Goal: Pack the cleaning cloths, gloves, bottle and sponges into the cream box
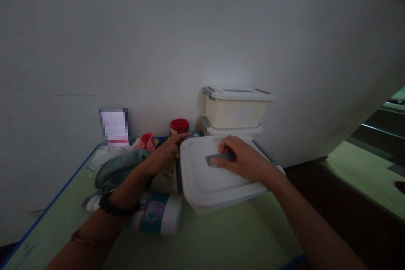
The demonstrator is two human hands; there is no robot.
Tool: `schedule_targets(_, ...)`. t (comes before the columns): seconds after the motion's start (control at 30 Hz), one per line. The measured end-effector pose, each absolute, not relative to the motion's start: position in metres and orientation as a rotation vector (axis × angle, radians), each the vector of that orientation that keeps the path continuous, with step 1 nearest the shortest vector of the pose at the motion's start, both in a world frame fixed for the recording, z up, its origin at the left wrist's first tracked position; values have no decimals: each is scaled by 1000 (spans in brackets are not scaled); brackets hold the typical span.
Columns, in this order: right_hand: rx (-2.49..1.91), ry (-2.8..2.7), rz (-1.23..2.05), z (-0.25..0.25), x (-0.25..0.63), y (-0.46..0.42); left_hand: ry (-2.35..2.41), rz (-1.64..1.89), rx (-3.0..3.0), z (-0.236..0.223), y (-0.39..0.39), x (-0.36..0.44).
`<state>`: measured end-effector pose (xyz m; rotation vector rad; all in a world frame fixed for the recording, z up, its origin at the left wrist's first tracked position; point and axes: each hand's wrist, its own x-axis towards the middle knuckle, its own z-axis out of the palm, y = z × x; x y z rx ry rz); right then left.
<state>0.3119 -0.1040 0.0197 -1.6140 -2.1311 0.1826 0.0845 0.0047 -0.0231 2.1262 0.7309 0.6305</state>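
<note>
A white lidded storage box [194,185] stands tilted slightly in view near the middle of the table. My right hand [243,158] is closed around the grey handle [213,160] on its lid. To the left of the box, my left hand [164,154] reaches over a pile of things, index finger stretched out, apparently holding nothing. Under and beside that arm lie a grey-green knitted cloth [122,166], a pink-red cloth [147,140] and a white cylindrical container with a teal label [171,215]. A red rolled item [179,125] stands just beyond my left fingers.
Two more cream boxes with grey latches, the upper box [237,112] on the lower box [257,130], stand against the wall. A pixelated upright panel [115,126] is at the back left. The green table [228,240] has a blue edge; dark floor shows at right.
</note>
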Motion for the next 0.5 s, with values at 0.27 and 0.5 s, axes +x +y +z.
schedule_targets(0.27, -1539, -2070, 129, 14, 313, -103, 509, 636, 2312, -14, -11, 89)
schedule_targets(0.5, -1588, -1987, 45, 13, 345, -99, 496, 637, 2356, -19, -4, 89)
